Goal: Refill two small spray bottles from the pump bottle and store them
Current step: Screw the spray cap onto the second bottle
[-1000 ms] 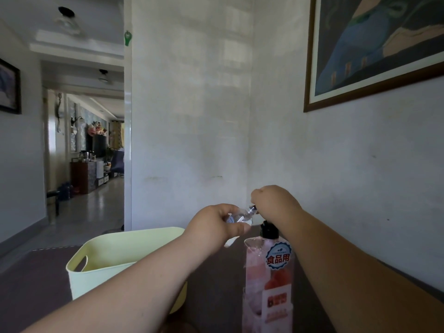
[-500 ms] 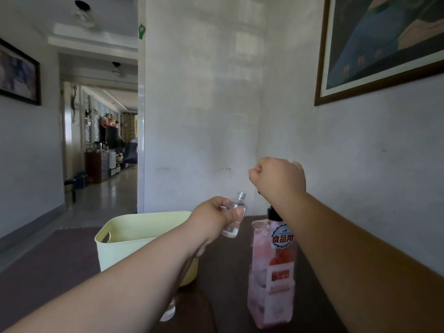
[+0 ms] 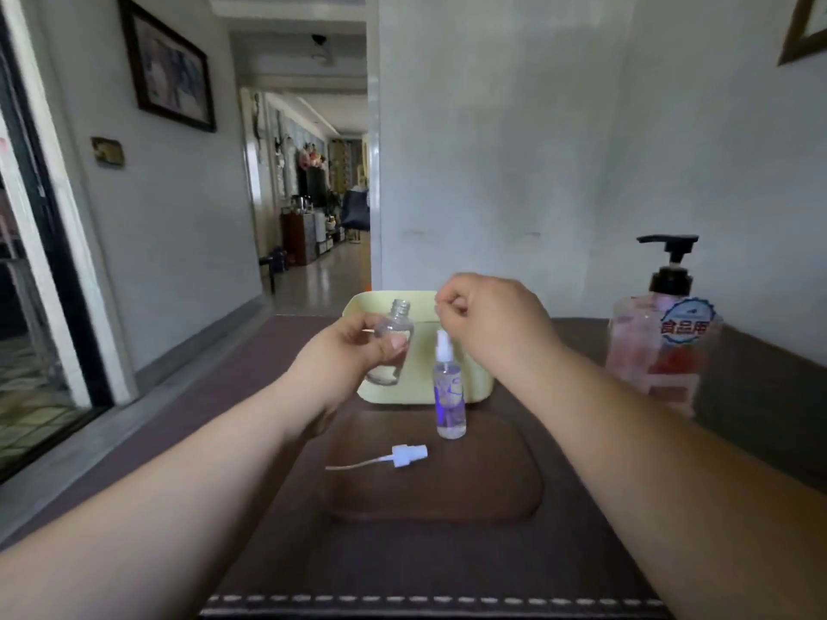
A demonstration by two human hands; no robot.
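Observation:
My left hand (image 3: 353, 355) holds a small clear spray bottle (image 3: 394, 337) upright by its body, its neck uncapped. Just right of that neck, my right hand (image 3: 488, 324) is closed in a fist, and nothing shows in it. A second small spray bottle (image 3: 449, 396), with its white spray head on and clear liquid inside, stands on the table below my right hand. A loose white spray head (image 3: 405, 455) with its thin tube lies flat in front of it. The pink pump bottle (image 3: 662, 346) with a black pump stands at the right.
A pale yellow basket (image 3: 385, 299) sits behind the bottles, partly hidden by my hands. All of it rests on a dark brown table (image 3: 447, 566) with a shallow tray-like recess (image 3: 429, 498). A wall runs close behind, and a hallway opens at the back left.
The view has tilted down and swung left, so the pump bottle now appears far right. My right hand has come away from the bottle's neck, which is uncapped. A spray head lies on the table.

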